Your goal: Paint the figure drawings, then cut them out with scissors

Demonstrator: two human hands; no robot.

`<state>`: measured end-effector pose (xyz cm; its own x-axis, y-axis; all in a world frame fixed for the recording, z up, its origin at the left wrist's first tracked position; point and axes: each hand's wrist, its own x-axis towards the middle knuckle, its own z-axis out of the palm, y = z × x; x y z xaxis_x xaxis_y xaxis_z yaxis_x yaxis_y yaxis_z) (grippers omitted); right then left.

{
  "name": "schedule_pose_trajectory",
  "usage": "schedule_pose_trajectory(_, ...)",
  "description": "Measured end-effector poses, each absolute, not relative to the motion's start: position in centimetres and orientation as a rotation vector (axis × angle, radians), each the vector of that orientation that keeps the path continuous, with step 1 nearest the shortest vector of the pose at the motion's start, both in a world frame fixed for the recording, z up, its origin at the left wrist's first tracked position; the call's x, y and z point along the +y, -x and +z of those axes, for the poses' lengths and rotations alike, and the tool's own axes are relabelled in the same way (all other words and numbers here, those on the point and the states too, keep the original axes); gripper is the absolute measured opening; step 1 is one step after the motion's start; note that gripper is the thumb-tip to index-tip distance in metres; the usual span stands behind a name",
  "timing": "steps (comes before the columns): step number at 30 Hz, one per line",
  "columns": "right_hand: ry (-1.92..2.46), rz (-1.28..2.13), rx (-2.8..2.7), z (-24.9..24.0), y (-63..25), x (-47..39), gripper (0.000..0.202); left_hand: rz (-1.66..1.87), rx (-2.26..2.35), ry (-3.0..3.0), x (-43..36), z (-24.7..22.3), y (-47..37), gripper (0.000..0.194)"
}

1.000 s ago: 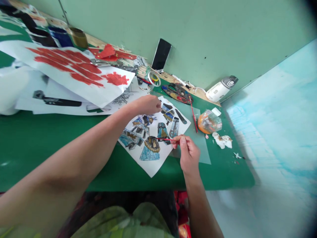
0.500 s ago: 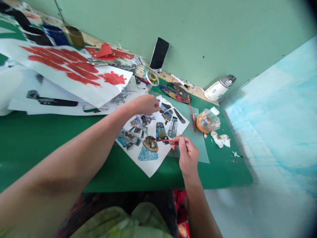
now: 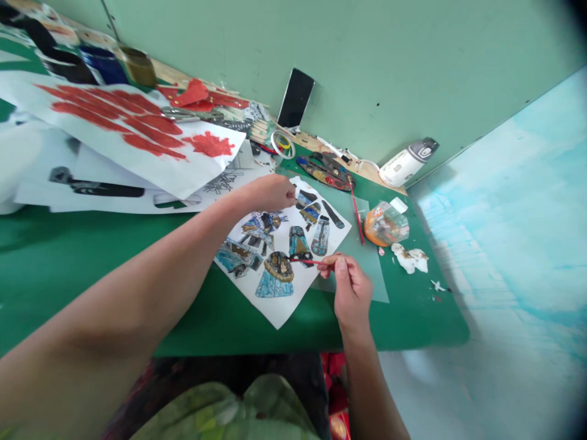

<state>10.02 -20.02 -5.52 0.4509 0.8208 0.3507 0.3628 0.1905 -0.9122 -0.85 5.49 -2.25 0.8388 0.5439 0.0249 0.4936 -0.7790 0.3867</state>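
My right hand [image 3: 351,284] pinches a thin red brush [image 3: 309,261], its dark tip at the painted shapes near the middle of a white sheet [image 3: 277,311]. Blue, black and brown painted pieces cover the sheet, among them a rounded brown top over a blue skirt shape [image 3: 275,284]. At the sheet's upper edge rests my left hand [image 3: 277,192], fingers curled together and pointing down; whether anything is between them is hidden. A translucent mat [image 3: 371,275] lies partly under the sheet.
A paint palette [image 3: 325,172] and a second red brush [image 3: 356,214] lie behind the sheet. To the right stand a plastic cup [image 3: 386,225] and crumpled tissue [image 3: 409,258]. A phone [image 3: 296,99] leans on the wall. Red-painted paper [image 3: 151,131] lies left.
My right hand and its brush have shifted slightly right. The brush tip is still close to the same painted shapes. My left hand has stayed in place.
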Motion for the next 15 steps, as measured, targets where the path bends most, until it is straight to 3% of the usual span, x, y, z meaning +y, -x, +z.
schedule_pose_trajectory(15,1.365,0.389,-1.037,-5.92,-10.1,-20.07,0.029,0.204,0.756,-2.647,5.74,-2.59,0.85,0.026)
